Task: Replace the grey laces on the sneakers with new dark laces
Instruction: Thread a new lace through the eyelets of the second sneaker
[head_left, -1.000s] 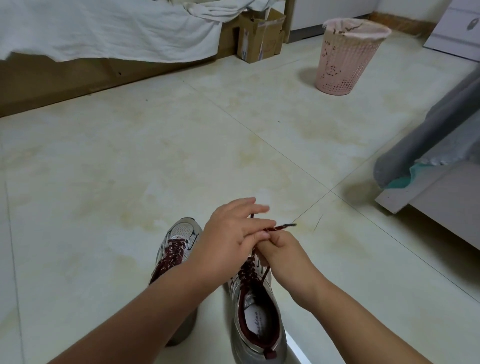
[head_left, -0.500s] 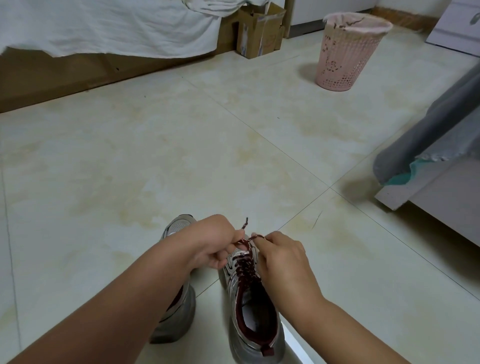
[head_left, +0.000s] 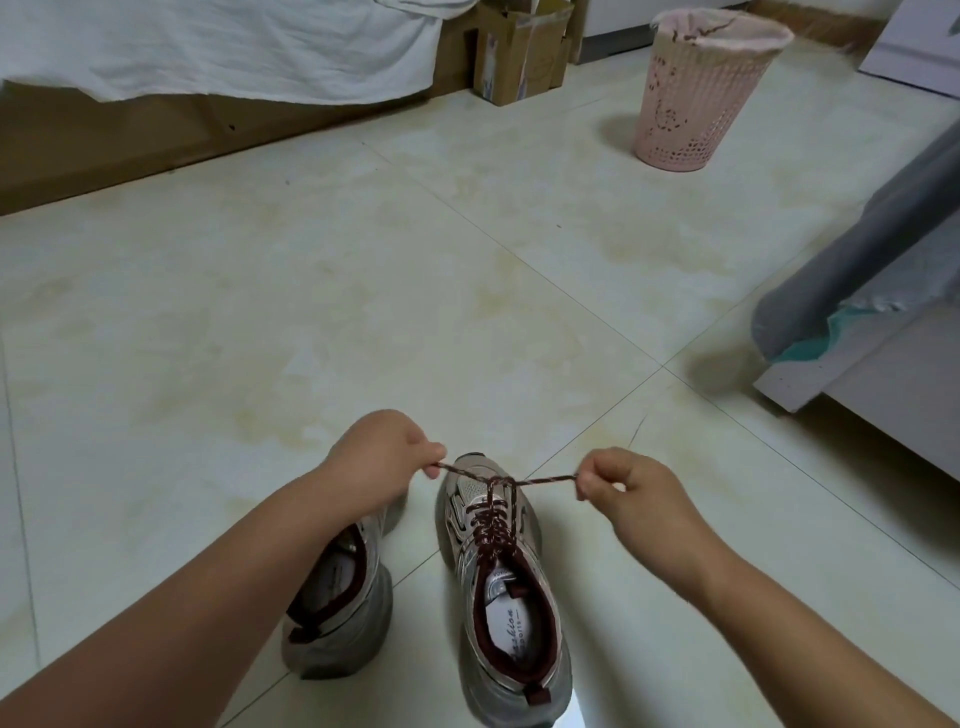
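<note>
Two hands apart: left hand (head_left: 382, 457) and right hand (head_left: 628, 493) each pinch an end of the dark lace (head_left: 491, 512), stretched taut above the right sneaker (head_left: 506, 597).

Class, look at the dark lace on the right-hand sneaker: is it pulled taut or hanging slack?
Taut. The dark lace runs straight from its crossing over the sneaker to the left hand and right hand, each pinching an end.
</note>
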